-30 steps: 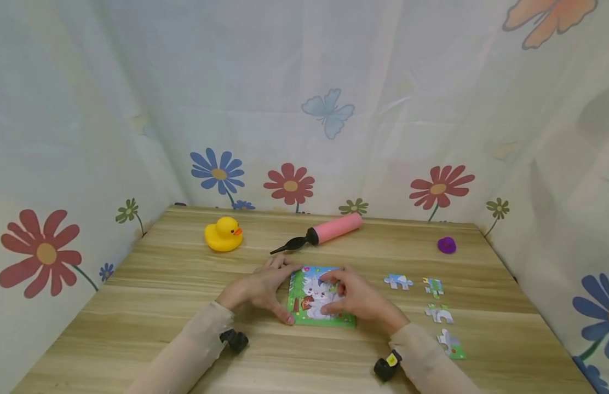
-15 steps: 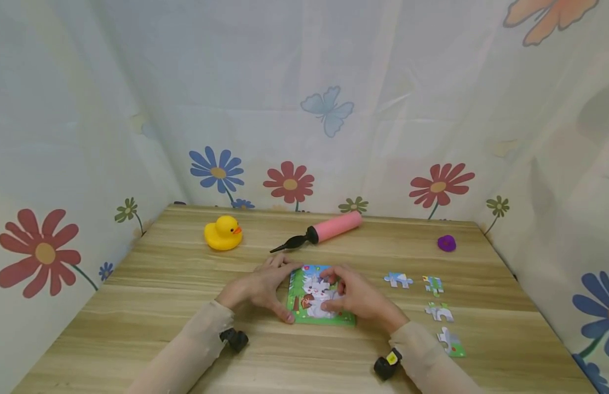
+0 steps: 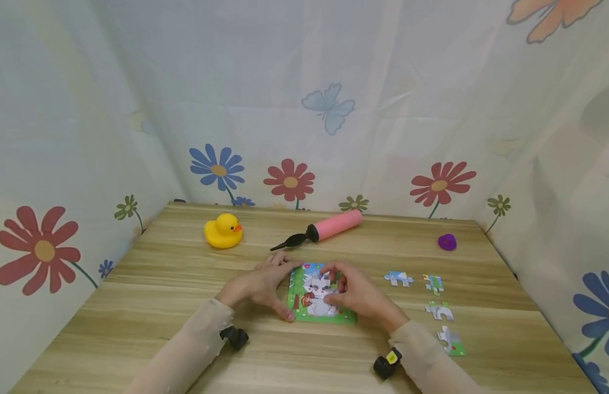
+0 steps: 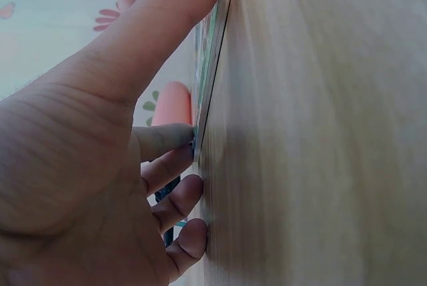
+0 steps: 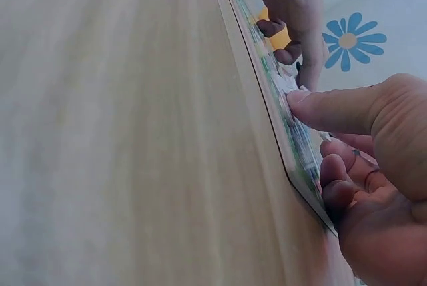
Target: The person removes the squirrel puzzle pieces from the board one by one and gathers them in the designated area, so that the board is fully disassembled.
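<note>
A yellow rubber duck [image 3: 223, 231] sits beyond the left hand [image 3: 259, 287], which braces the left edge of the flat green-bordered cardboard rabbit jigsaw puzzle [image 3: 318, 296] with straight fingers and thumb. The puzzle lies on the wooden table [image 3: 137, 306] between both hands. The right hand [image 3: 356, 295] rests on it, thumb and curled fingers pressing its surface. Four loose cardboard puzzle pieces [image 3: 438, 312] lie right of that hand.
</note>
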The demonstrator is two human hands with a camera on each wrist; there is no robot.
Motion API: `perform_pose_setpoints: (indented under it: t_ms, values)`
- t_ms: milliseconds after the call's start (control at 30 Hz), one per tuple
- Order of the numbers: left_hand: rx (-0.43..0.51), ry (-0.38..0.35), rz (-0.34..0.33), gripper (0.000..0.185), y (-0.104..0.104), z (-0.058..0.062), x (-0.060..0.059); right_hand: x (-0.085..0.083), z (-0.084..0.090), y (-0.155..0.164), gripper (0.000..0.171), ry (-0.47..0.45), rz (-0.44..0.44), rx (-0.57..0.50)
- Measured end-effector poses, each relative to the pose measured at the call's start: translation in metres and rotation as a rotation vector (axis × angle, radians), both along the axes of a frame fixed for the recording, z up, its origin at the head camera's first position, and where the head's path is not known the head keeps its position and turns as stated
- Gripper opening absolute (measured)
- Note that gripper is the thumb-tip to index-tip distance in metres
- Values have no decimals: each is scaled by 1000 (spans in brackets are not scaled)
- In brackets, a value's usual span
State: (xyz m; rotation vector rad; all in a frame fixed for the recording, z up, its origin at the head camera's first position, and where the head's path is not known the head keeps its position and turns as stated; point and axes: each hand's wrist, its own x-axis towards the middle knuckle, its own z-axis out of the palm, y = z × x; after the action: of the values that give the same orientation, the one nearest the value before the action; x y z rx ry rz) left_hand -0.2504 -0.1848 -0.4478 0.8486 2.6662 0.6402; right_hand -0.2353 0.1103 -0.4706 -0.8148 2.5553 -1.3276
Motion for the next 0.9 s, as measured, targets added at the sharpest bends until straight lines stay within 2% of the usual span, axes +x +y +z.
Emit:
perform_pose_setpoints:
  t_ms: [300, 900]
  values:
    - [-4, -7, -3, 126, 0, 2, 0, -1, 1, -1, 50, -29, -11, -19]
    - [3, -3, -1, 124, 1, 4, 2, -6, 5, 4, 55, 5, -17, -18]
